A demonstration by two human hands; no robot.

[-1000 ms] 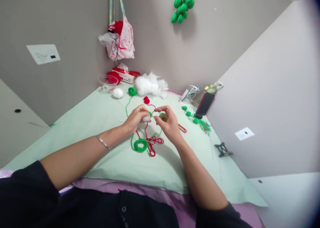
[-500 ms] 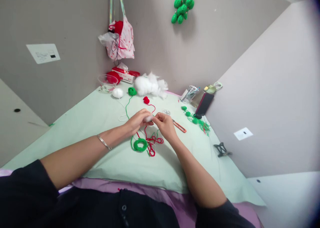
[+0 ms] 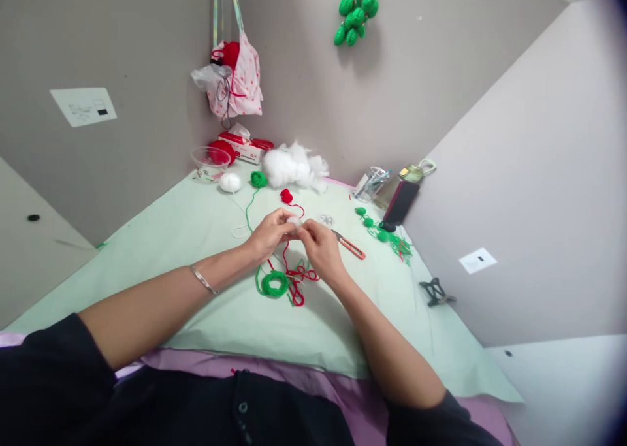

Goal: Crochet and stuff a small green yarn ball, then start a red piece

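White wad (image 3: 294, 220) sat pinched by the left hand (image 3: 271, 233); the right hand (image 3: 321, 245), fingertips together, had closed in, making two-handed work.

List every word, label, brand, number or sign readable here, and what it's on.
Nothing reads clearly.
Tissue box: printed characters, too small and blurred.
Clear tub: marks, too blurred to tell whether they are lettering.
White panel on the left wall: faint marks, unreadable.

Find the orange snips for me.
In the head view, the orange snips lie on the pale green cloth, just right of your right hand.
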